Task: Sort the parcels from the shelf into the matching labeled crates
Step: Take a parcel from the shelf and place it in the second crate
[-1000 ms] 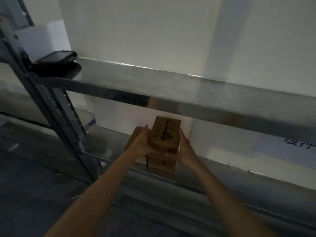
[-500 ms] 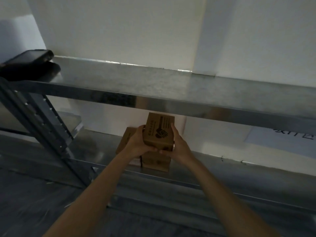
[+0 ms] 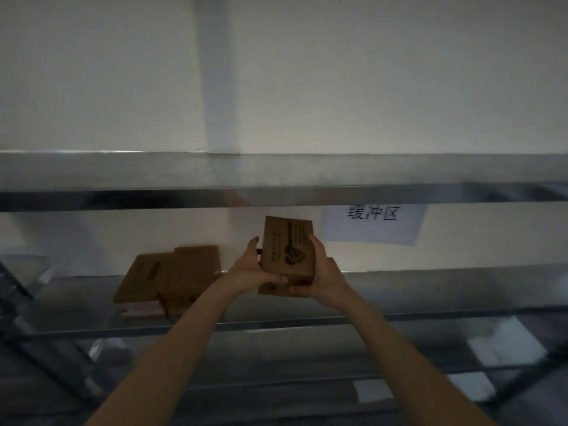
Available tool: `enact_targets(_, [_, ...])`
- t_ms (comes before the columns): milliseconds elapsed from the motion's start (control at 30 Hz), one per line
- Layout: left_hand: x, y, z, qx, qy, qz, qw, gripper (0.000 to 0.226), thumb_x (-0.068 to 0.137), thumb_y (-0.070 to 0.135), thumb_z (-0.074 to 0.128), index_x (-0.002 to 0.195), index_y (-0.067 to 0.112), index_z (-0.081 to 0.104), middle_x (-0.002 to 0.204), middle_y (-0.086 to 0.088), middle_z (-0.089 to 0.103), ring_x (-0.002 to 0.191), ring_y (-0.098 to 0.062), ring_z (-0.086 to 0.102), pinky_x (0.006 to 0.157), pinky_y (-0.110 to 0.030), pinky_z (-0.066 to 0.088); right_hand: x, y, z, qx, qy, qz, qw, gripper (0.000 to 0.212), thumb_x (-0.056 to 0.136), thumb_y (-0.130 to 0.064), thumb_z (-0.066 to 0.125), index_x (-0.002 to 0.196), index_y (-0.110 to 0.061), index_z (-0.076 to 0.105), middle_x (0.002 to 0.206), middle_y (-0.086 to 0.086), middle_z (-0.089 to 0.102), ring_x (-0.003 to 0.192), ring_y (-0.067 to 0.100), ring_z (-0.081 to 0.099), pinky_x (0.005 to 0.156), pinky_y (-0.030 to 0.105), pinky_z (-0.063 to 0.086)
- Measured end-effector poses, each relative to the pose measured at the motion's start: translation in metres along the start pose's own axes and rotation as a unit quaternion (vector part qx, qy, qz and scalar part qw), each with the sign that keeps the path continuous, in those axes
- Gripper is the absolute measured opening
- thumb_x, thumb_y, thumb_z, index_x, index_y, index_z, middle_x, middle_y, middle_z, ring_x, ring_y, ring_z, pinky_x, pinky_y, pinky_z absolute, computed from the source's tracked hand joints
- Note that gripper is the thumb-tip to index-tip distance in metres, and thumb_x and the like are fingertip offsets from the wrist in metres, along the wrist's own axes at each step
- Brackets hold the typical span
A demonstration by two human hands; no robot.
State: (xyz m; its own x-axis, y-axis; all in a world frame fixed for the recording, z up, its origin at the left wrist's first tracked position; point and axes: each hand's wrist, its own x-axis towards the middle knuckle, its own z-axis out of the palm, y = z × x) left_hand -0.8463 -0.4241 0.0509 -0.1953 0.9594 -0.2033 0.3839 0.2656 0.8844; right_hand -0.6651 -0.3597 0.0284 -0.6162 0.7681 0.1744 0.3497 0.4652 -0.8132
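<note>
I hold a brown cardboard parcel (image 3: 289,247) with a black printed logo, tilted up between both hands above the middle shelf (image 3: 430,290). My left hand (image 3: 252,273) grips its left side and bottom. My right hand (image 3: 322,272) grips its right side. A second brown box seems to sit under it in my hands, partly hidden. Several more brown parcels (image 3: 167,278) lie in a low pile on the shelf to the left. No crates are in view.
The metal upper shelf (image 3: 276,179) runs across just above the parcel. A white paper label with printed characters (image 3: 373,224) hangs on the wall behind. Lower shelf levels with pale reflections lie below. The scene is dim.
The parcel has come off the pile and moved right with both hands. The view has swung right, so the pile sits to the left and the black object on the upper shelf is out of frame.
</note>
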Motion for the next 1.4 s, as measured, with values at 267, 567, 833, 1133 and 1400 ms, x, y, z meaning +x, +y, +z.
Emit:
enact_targets(267, [-0.001,0.126,0.199,-0.034,-0.087,0.063,0.994,0.111,0.076,0.062,0.067,0.154,0.018,0.002,0.157,-0.005,0.02,0.14,-0.023,0.03,0.114,-0.042,0.03,-0.142,0.055,-0.182,-0.004,0.105,0.05,0.993,0.145,0.06,-0.03,0.092,0.145,-0.032,-0.026,0.15,-0.013,0.031,0.139,0.008,0.035,0.115,0.047,0.033])
enact_targets(567, [-0.029,0.272,0.43,-0.089,-0.247,0.198,0.945,0.081,0.075,0.075,0.055,0.141,0.03,0.041,0.146,-0.008,0.032,0.127,-0.024,0.045,0.109,-0.041,0.036,-0.322,0.088,-0.364,-0.058,0.392,0.151,0.906,0.093,0.071,-0.033,0.085,0.143,-0.032,0.025,0.127,-0.008,0.03,0.128,0.015,0.03,0.116,0.039,0.028])
enact_targets(833, [-0.082,0.366,0.612,-0.123,-0.393,0.291,0.864,0.058,0.088,0.031,0.066,0.139,0.019,0.041,0.13,0.001,0.053,0.108,-0.011,0.057,0.077,-0.012,0.05,-0.472,0.117,-0.474,-0.108,0.537,0.203,0.812,0.102,0.061,-0.058,0.083,0.144,-0.022,0.036,0.136,-0.004,0.046,0.122,0.009,0.048,0.102,0.031,0.048])
enact_targets(1133, [-0.084,0.438,0.787,-0.092,-0.481,0.368,0.791,0.098,0.079,0.018,0.077,0.15,0.018,0.009,0.143,0.0,0.034,0.119,-0.011,0.042,0.091,-0.023,0.044,-0.571,0.182,-0.588,-0.117,0.647,0.232,0.717,0.079,0.073,-0.016,0.084,0.135,-0.013,0.034,0.135,0.001,0.047,0.124,0.012,0.049,0.09,0.016,0.048])
enact_targets(1400, [-0.049,0.499,0.926,-0.045,-0.474,0.437,0.763,0.112,0.068,0.03,0.086,0.152,0.017,0.013,0.145,-0.007,0.035,0.124,-0.016,0.045,0.1,-0.032,0.046,-0.607,0.253,-0.696,-0.157,0.697,0.241,0.657,0.085,0.068,-0.004,0.085,0.13,-0.025,0.031,0.13,0.002,0.045,0.118,0.015,0.054,0.09,0.024,0.054])
